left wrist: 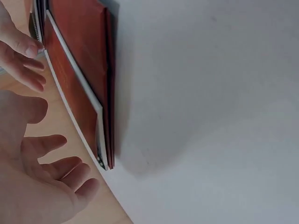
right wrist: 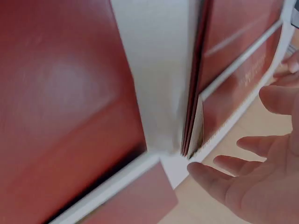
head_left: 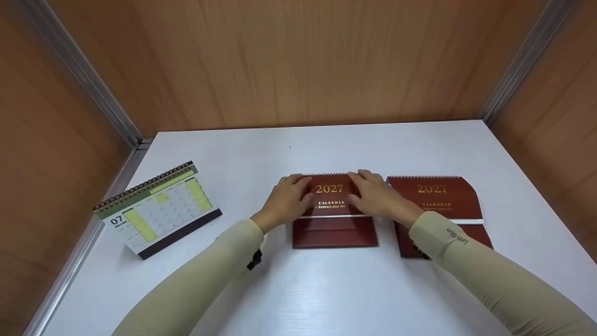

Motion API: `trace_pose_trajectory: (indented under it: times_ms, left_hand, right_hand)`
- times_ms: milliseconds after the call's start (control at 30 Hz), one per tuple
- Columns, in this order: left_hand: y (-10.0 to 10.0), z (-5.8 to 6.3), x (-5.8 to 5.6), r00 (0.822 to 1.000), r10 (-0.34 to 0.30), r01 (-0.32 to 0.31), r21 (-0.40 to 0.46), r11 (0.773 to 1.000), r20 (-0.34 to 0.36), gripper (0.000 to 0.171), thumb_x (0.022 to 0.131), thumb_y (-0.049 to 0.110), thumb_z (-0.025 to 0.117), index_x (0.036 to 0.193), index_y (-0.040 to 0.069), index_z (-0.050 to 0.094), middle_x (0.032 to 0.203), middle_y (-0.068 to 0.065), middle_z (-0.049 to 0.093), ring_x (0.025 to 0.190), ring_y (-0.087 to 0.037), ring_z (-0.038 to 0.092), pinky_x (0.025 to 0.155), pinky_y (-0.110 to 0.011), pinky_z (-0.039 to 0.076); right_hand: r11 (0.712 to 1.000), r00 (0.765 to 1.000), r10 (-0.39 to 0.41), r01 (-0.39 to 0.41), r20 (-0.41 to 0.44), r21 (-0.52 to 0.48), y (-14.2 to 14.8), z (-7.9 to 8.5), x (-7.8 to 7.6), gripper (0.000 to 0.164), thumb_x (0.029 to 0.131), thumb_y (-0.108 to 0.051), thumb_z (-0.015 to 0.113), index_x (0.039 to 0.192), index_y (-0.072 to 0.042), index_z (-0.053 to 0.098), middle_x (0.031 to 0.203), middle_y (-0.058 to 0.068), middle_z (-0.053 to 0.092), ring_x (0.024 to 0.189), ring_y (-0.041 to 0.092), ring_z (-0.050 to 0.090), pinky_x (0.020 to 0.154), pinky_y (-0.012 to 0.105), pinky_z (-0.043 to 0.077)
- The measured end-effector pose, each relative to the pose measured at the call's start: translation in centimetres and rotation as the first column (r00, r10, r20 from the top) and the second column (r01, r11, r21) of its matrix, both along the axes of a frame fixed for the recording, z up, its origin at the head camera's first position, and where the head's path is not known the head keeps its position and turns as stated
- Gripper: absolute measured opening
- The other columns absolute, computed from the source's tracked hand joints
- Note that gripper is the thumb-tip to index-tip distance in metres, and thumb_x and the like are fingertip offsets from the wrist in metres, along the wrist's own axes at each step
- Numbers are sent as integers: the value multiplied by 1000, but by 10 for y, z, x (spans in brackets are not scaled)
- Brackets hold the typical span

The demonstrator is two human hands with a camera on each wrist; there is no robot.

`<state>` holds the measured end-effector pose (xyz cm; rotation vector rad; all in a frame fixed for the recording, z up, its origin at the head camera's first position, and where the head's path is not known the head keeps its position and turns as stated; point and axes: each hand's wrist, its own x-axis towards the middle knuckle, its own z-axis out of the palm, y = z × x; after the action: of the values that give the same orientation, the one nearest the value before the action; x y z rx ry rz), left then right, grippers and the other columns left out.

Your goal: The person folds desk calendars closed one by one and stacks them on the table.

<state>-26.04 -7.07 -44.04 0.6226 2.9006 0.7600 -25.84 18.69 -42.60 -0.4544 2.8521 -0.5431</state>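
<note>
A dark red 2027 desk calendar [head_left: 333,231] lies on the white table in the middle, with gold lettering and a spiral binding along its far edge. My left hand [head_left: 287,200] is at its left side, fingers spread and loosely bent around the upper left corner. At the opposite upper corner is my right hand [head_left: 375,193], its fingers similarly relaxed. Both wrist views show bare palms facing the calendar, the left hand [left wrist: 46,163] and the right hand [right wrist: 252,186] with gaps between the fingers and nothing gripped.
A second red 2027 calendar [head_left: 433,196] lies to the right, partly under my right forearm. At the left a spiral calendar [head_left: 172,210] showing page 07 stands tilted at an angle. Wooden panels [head_left: 303,65] enclose the white table [head_left: 298,289] at the back and sides.
</note>
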Motion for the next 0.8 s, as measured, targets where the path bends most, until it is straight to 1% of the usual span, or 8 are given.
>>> trace_pose_trajectory:
  times_ms: [67, 167, 267, 367, 500, 567, 667, 800]
  left_hand:
    - [-2, 3, -1, 1000, 12, -12, 55, 998, 6, 51, 110, 26, 57, 157, 5, 51, 158, -21, 48, 147, -40, 44, 123, -54, 37]
    - [-7, 6, -1, 997, 43, -50, 118, 992, 62, 52, 110, 24, 58, 157, 5, 51, 156, -22, 50, 146, -40, 47, 123, -51, 38]
    - [-13, 8, -2, 988, 70, -93, 169, 981, 137, 54, 110, 26, 58, 158, 4, 48, 153, -24, 52, 144, -39, 49, 121, -52, 40]
    - [-18, 8, -2, 973, 78, -126, 220, 967, 216, 57, 110, 27, 57, 160, 3, 44, 153, -26, 52, 141, -40, 52, 119, -53, 42]
    - [-24, 7, -1, 950, 76, -162, 270, 949, 302, 63, 110, 30, 56, 163, 3, 37, 157, -28, 48, 143, -43, 51, 119, -54, 43]
    - [-26, 7, 0, 937, 81, -181, 276, 944, 339, 65, 109, 32, 55, 165, 5, 35, 159, -27, 47, 146, -43, 48, 120, -54, 42]
    - [-29, 6, 3, 915, 87, -210, 282, 936, 394, 67, 109, 34, 55, 166, 7, 33, 160, -25, 47, 149, -41, 45, 121, -54, 40]
    - [-32, 5, 6, 880, 77, -253, 324, 912, 469, 68, 109, 34, 55, 166, 7, 32, 158, -23, 49, 148, -39, 47, 121, -53, 41]
  right_hand:
    - [998, 1000, -7, 8, 15, -68, 7, 4, -3, 70, 109, -31, 55, 167, -1, 28, 169, 29, 27, 155, 51, 28, 124, 67, 26]
    - [988, 998, -8, 17, 55, -157, 16, 10, -6, 71, 108, -28, 54, 165, 4, 28, 165, 33, 33, 152, 52, 32, 125, 65, 27]
    - [967, 986, -35, 74, 165, -242, 25, 15, -6, 74, 107, -30, 53, 167, 3, 23, 165, 32, 33, 152, 51, 35, 123, 63, 32]
    - [932, 947, -63, 169, 316, -322, 33, 19, -5, 80, 108, -34, 53, 169, -1, 14, 168, 31, 28, 151, 50, 37, 121, 63, 36]
    - [866, 879, -55, 278, 473, -415, 41, 19, -2, 86, 109, -36, 53, 170, -4, 3, 171, 30, 21, 154, 47, 34, 125, 58, 31]
    - [832, 849, -46, 324, 526, -450, 43, 18, 0, 89, 108, -36, 54, 170, -4, 0, 171, 30, 22, 156, 44, 32, 128, 55, 28]
    - [768, 805, -32, 399, 592, -501, 44, 16, 1, 91, 107, -33, 56, 170, -4, -4, 171, 28, 22, 157, 41, 30, 129, 51, 27]
    - [693, 773, -13, 464, 634, -552, 45, 15, 2, 90, 107, -26, 55, 169, -3, -5, 173, 28, 17, 158, 42, 26, 126, 46, 34]
